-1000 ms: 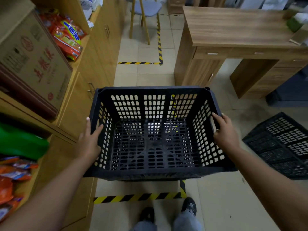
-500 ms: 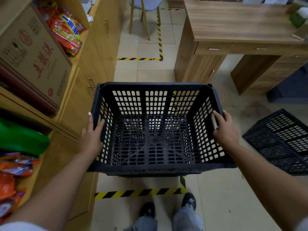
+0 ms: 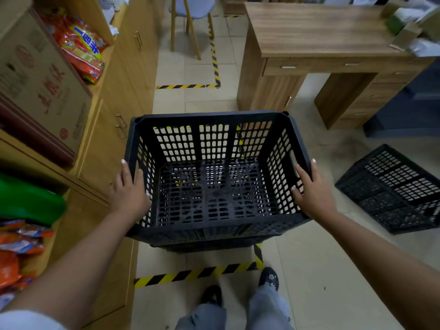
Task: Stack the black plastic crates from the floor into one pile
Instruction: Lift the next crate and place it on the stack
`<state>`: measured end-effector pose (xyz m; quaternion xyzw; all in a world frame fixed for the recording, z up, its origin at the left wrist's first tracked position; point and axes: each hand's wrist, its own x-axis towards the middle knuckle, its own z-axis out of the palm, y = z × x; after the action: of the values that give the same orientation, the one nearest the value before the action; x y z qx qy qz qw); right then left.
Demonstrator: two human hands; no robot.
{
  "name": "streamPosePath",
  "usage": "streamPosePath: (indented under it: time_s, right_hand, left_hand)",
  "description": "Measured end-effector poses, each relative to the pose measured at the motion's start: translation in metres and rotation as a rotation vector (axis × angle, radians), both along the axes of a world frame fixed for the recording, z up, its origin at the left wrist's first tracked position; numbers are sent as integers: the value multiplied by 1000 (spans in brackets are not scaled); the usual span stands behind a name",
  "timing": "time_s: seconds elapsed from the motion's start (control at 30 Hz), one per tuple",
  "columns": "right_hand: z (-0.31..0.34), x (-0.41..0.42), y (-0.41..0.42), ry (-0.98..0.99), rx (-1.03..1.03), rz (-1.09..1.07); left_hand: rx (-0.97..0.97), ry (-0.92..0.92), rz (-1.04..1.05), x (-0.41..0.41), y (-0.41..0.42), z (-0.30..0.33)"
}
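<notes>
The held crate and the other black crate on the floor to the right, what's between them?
Only bare tile floor, in the head view, between the held crate and the floor crate.

Not much readable text here tbh

The brown cardboard box (image 3: 40, 75) on the left shelf has big red Chinese characters, too blurred to read. The red-and-yellow plastic snack bags (image 3: 81, 51) show blue lettering, also illegible.
</notes>
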<state>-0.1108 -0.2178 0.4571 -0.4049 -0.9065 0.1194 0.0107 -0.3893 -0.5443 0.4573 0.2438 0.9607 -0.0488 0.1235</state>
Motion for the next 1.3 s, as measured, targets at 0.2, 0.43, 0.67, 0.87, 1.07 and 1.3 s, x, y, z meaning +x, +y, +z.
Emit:
streamPosePath:
  time_s: [0.2, 0.43, 0.67, 0.87, 1.07, 1.3]
  right_hand:
    - [-7, 20, -21, -20, -27, -26]
    - [-10, 19, -19, -129, 49, 10]
    - [-11, 22, -26, -158, 66, 16]
    - [-3, 21, -32, -193, 63, 43]
    - [-5, 20, -35, -165, 87, 59]
    - [-4, 17, -25, -229, 93, 75]
  left_hand:
    - [85, 6, -17, 21, -13, -8]
    - [47, 15, -56, 19, -15, -10]
    - [63, 5, -58, 15, -17, -9]
    - [156, -1, -24, 24, -23, -12]
    - [156, 16, -4, 25, -21, -14]
    - [125, 1, -15, 27, -18, -12]
